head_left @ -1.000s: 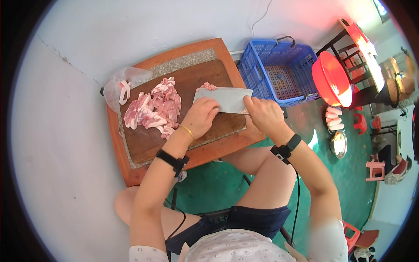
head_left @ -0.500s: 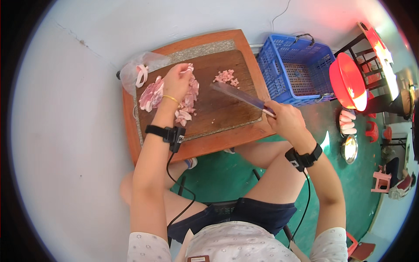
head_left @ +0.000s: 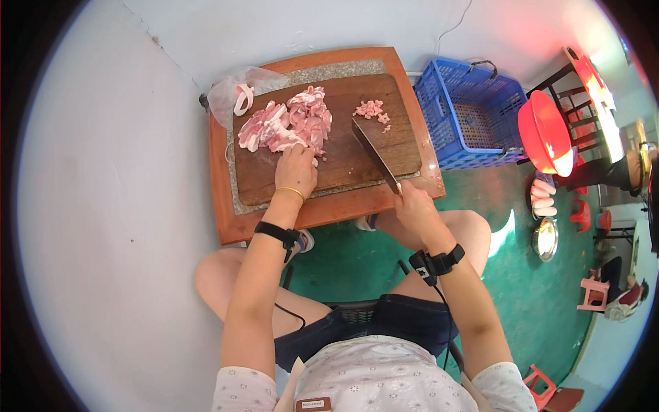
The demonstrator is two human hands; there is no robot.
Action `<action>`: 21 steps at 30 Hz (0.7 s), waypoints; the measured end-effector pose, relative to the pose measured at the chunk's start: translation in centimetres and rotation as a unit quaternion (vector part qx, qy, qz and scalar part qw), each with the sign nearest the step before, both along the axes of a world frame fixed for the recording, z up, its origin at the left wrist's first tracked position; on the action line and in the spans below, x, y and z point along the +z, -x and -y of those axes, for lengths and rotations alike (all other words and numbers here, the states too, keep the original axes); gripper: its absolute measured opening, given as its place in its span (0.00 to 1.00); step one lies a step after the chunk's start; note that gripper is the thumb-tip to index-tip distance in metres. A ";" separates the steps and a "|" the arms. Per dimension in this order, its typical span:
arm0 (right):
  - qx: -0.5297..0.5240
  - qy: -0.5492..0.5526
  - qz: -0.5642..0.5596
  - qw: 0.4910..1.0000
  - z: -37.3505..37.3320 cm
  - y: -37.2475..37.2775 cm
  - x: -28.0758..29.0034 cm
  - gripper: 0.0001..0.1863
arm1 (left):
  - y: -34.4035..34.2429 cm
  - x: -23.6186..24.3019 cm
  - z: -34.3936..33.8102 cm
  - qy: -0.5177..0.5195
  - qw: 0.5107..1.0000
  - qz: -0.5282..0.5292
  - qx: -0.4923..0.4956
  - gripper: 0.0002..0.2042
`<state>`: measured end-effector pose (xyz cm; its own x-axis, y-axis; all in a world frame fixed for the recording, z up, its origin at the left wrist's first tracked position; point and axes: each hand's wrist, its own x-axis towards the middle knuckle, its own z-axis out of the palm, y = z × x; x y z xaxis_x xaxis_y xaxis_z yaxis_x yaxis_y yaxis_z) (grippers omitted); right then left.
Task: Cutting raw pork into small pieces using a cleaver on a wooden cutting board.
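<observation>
A wooden cutting board [head_left: 357, 165] carries a heap of sliced raw meat [head_left: 274, 127], pink with white fat, on its left half. My left hand [head_left: 296, 172] is at the heap's near edge, fingers curled down and closed on a piece of the meat; the fingertips are partly hidden. In my right hand [head_left: 414, 208] is the handle of a cleaver [head_left: 375, 156], held at the board's near right, its dark blade slanting up and left across the board. Beyond the blade's tip lies a small pile of diced meat [head_left: 371, 109].
The board rests on a wooden table with a speckled inset [head_left: 336, 71]. A clear plastic bag [head_left: 223, 96] with a pinkish-white strip lies at the far left corner. Right of the table stand a blue plastic crate [head_left: 449, 130], a red basin [head_left: 546, 134] and a metal bowl [head_left: 546, 239].
My left hand has moved from the top of the meat toward me, to its near edge. The meat is bunched farther up the board. The cleaver has swung to a steeper slant, nearer me.
</observation>
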<state>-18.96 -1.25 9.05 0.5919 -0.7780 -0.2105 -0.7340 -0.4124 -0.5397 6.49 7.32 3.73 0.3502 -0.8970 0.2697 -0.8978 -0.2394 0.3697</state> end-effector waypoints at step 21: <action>-0.008 -0.029 0.008 1.000 0.2 0.4 -0.1 0.11 | -3.9 3.2 2.8 0.184 0.738 -0.637 0.126 0.06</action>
